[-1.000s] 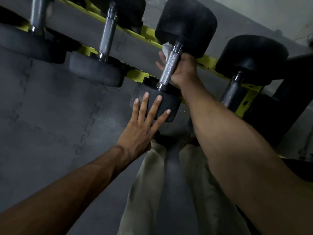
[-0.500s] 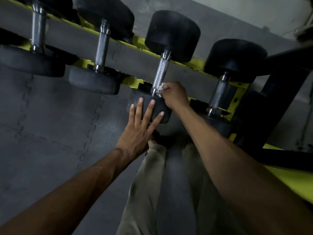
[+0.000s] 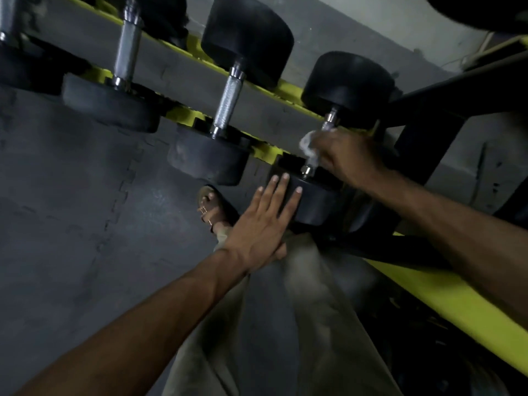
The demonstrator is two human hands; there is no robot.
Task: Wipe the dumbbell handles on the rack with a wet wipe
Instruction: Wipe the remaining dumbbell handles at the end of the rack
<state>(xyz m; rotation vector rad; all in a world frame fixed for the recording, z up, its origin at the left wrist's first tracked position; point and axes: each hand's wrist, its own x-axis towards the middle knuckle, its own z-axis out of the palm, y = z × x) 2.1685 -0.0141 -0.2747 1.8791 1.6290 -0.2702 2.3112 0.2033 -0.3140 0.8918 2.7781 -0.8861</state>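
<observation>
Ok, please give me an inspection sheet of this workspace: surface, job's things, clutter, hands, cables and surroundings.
Surface: dark floor mat, seams visible.
Job's things: wet wipe held round the rightmost dumbbell's handle; other dumbbells on the yellow rack.
Clutter: nothing seen.
Hands: right hand grips the wipe; left hand lies flat on that dumbbell's near head.
Cables: nothing clearly seen.
Surroundings: grey wall, a sandalled foot.

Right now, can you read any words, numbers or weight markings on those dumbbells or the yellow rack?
None can be read. The black dumbbell heads show no markings in this dim view, the yellow rack rail bears no label, and the wet wipe is plain.
</observation>
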